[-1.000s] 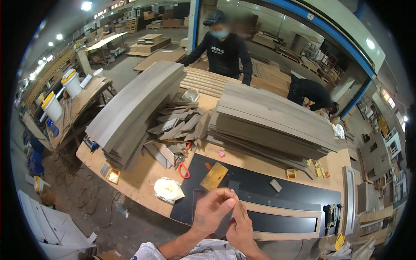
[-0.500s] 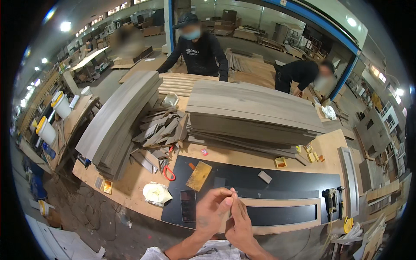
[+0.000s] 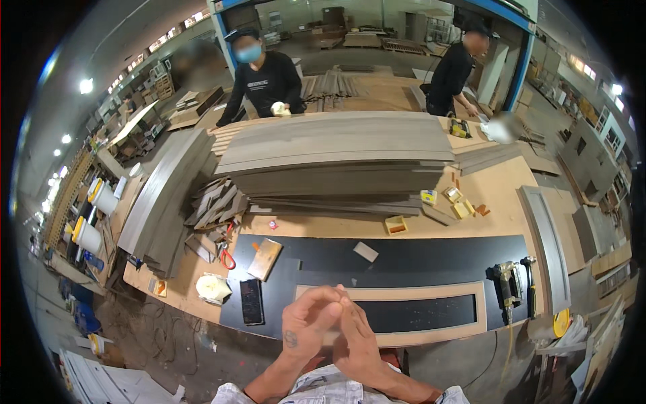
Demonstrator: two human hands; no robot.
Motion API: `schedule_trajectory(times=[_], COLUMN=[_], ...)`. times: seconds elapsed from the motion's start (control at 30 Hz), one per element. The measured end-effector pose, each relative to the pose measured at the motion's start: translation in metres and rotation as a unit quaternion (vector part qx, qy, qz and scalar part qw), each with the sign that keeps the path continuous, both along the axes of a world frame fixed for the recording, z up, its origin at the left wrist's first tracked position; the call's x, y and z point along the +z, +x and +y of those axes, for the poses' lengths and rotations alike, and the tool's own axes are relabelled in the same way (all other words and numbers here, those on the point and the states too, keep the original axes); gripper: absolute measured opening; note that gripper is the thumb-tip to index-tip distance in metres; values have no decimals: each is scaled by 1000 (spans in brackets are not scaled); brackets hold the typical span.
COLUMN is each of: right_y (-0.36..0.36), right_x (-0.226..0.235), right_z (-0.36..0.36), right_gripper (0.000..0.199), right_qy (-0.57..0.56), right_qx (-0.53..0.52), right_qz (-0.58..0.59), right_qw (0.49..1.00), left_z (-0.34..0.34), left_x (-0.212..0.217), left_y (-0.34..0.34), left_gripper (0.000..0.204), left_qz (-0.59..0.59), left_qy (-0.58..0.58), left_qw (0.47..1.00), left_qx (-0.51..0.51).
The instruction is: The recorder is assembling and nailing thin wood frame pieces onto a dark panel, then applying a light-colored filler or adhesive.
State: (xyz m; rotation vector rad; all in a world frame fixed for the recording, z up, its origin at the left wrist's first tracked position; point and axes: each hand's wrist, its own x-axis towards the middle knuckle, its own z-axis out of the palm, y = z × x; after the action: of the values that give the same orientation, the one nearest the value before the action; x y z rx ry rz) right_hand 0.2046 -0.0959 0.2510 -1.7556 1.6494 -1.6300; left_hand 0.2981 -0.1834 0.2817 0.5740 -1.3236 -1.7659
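My left hand (image 3: 308, 324) and my right hand (image 3: 356, 337) meet over the near edge of the table. Both are closed, fingertips pinched together; whatever is between them is hidden or too small to name. Beneath and beside them lies a light wooden frame (image 3: 480, 306) with a long rectangular opening, on a black panel (image 3: 431, 259). Left of my hands are a dark phone (image 3: 252, 302) and a yellowish block (image 3: 264, 259). A small grey piece (image 3: 365, 252) rests beyond them. A nail gun (image 3: 505, 284) with a hose lies at the panel's right end, beside a hammer (image 3: 530, 286).
Stacked grey boards (image 3: 336, 145) fill the table's far side, with another stack (image 3: 165, 195) at left. Between them are scraps (image 3: 214, 202) and red-handled scissors (image 3: 227, 258). A roll of tape (image 3: 213, 288) sits near left. Two co-workers (image 3: 266, 81) (image 3: 452, 74) stand beyond.
My view has shifted, so the table appears turned. My hands stay pinched together. The co-worker at far left now holds a pale roll; the one at right has straightened up.
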Motion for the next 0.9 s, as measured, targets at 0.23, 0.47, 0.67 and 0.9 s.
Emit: schedule_trajectory(times=[0.23, 0.47, 0.67, 0.9], right_y=[-43, -57, -55, -37], right_x=[2, 11, 17, 25], right_z=[46, 59, 57, 46], right_gripper=[101, 100, 96, 89], right_qy=[-9, 2, 34, 50], right_qx=[-25, -61, -117, -137], right_qz=[-27, -46, 1, 29], right_qw=[999, 997, 993, 989], left_z=[36, 47, 42, 24], left_x=[4, 5, 15, 21], left_y=[-51, -76, -82, -64], left_gripper=[15, 15, 16, 13], left_qz=[15, 8, 35, 69], left_qy=[-23, -4, -42, -41], left_qw=[998, 996, 994, 983], left_qx=[-59, -89, -94, -163])
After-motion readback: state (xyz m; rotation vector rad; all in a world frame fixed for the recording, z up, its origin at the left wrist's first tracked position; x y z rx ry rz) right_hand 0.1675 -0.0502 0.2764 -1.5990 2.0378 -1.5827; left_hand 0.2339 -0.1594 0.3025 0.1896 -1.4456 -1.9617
